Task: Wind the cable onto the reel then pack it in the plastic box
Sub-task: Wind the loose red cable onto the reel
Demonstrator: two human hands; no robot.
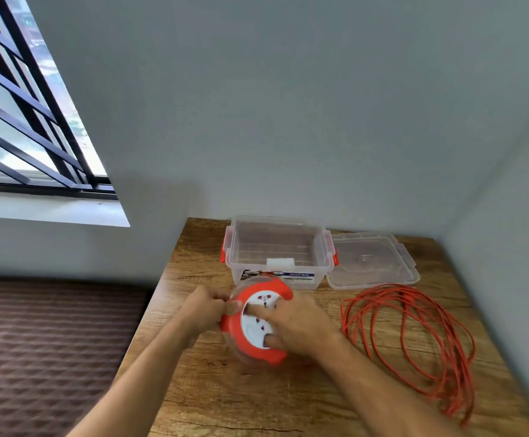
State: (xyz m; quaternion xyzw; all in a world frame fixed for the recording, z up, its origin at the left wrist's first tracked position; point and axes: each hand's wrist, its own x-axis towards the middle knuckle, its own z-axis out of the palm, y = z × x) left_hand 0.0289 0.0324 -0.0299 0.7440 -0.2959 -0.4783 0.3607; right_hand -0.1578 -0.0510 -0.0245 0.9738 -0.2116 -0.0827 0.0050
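Observation:
An orange reel with a white socket face sits tilted on the wooden table, held between both hands. My left hand grips its left rim. My right hand lies over the white face with fingers pressed into it. The orange cable lies in loose loops on the table to the right of the reel. The clear plastic box with orange latches stands open just behind the reel, and its clear lid lies flat to the box's right.
The table stands in a corner, with grey walls behind and to the right. A brown patterned mattress lies left of the table. A barred window is at the upper left.

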